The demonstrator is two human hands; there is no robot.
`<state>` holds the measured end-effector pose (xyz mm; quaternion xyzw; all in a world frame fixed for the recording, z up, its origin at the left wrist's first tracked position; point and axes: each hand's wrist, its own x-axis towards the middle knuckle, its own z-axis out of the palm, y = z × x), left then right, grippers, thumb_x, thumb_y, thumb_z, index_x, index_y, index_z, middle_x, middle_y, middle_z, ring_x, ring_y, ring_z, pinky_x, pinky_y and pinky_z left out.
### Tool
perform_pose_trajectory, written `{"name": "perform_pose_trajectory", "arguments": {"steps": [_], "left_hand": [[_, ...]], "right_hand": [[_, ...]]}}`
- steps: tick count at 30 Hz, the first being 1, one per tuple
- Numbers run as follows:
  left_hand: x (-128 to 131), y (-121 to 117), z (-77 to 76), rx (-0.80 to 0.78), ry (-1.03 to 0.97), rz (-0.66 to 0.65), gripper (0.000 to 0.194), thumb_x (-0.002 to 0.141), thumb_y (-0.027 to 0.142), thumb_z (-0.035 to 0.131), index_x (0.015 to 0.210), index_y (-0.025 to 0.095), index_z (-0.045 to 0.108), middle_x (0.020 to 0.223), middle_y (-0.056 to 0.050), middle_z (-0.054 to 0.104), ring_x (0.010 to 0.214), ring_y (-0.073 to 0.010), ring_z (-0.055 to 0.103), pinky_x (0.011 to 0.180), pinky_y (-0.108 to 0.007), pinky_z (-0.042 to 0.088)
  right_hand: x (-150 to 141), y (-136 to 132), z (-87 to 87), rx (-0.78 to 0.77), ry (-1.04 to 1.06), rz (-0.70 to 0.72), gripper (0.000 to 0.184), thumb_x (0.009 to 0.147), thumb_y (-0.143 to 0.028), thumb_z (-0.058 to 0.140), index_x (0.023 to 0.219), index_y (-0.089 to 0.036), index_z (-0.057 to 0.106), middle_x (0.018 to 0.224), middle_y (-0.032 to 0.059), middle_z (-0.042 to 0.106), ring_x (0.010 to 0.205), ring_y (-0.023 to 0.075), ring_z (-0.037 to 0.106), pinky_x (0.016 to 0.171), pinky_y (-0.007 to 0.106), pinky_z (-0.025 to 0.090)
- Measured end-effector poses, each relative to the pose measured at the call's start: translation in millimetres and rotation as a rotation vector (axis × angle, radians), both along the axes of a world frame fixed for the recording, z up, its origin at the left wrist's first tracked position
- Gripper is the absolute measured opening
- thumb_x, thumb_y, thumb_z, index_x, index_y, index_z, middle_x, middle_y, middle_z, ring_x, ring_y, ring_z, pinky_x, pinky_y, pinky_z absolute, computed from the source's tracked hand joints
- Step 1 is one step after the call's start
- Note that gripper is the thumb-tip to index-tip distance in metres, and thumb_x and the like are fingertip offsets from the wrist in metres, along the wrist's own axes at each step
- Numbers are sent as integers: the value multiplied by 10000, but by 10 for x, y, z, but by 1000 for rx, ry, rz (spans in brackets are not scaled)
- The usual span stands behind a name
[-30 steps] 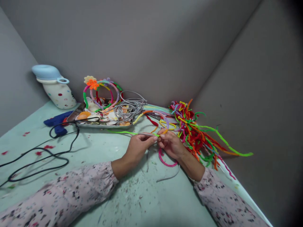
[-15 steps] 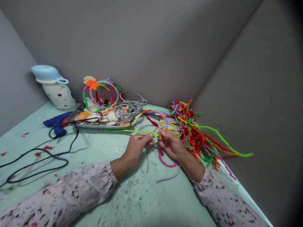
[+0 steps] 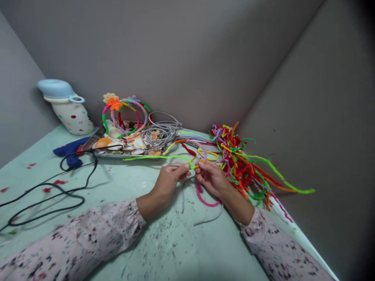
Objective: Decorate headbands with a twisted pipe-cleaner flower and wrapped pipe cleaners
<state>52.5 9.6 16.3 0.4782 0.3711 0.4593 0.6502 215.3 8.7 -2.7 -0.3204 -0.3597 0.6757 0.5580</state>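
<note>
A partly wrapped ring of coloured pipe cleaners [image 3: 191, 141] is held up between both hands. My right hand [image 3: 215, 181] pinches its orange section. Thumb against fingers, my left hand [image 3: 170, 182] grips a bright green pipe cleaner [image 3: 158, 157] close to where it wraps round beside the orange. The green strand's long free end stretches left past the tray's front edge. A grey wire end pokes out by the left fingers. Below my right hand shows a pink pipe cleaner curve [image 3: 207, 203]; whether it belongs to the ring is hidden.
Behind stands a metal tray [image 3: 131, 157] with coiled grey wire [image 3: 164, 134] and flower-trimmed rings [image 3: 113, 103]. Left are a blue glue gun [image 3: 70, 150], its black cord [image 3: 83, 199] and a white bottle [image 3: 73, 117]. A pipe cleaner heap [image 3: 243, 168] lies right against the wall.
The green strand's free end has swung slightly up and left, now bowing upward near my left hand. Both hands keep nearly the same place and grip.
</note>
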Motion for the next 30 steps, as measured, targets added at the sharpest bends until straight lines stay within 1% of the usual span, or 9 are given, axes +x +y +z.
{"name": "perform_pose_trajectory", "arguments": {"steps": [6, 10, 14, 18, 23, 30], "left_hand": [[-3, -2, -19, 71, -3, -19, 239, 769, 359, 629, 657, 152, 665, 696, -45, 617, 675, -137, 524, 667, -263, 415], [0, -21, -9, 67, -35, -58, 246, 769, 379, 630, 682, 152, 672, 728, -49, 633, 690, -136, 534, 680, -257, 425], [-6, -32, 5, 81, -44, -83, 218, 770, 358, 628, 699, 161, 686, 725, -40, 632, 693, -133, 535, 684, -257, 417], [-10, -22, -8, 89, -36, -73, 184, 761, 330, 640, 708, 162, 693, 723, -30, 628, 688, -126, 530, 670, -247, 404], [-12, -5, -33, 86, -3, -62, 179, 750, 323, 661, 732, 149, 696, 736, -34, 633, 699, -127, 537, 687, -249, 417], [-34, -25, 4, 103, 82, -22, 156, 735, 314, 679, 768, 163, 705, 749, -24, 656, 693, -126, 552, 694, -250, 436]], "right_hand": [[-9, -4, 7, -5, 18, -4, 68, 740, -213, 676, 737, -152, 645, 581, -12, 637, 445, 81, 565, 417, 168, 453], [5, 9, -12, -13, 52, -1, 66, 719, -203, 688, 719, -165, 634, 577, -22, 636, 445, 84, 562, 412, 172, 456], [16, 15, -29, -11, 76, 9, 70, 720, -202, 691, 722, -165, 631, 580, -25, 638, 448, 84, 566, 412, 169, 457], [20, 14, -27, -20, 84, 6, 71, 719, -197, 690, 725, -161, 628, 581, -24, 638, 450, 82, 570, 414, 165, 459], [25, 16, -28, -39, 89, -2, 72, 719, -183, 686, 737, -165, 619, 576, -33, 630, 445, 77, 571, 409, 161, 455], [19, 14, -30, -53, 87, -21, 76, 710, -173, 691, 737, -166, 621, 572, -31, 628, 441, 82, 569, 401, 162, 449]]}}
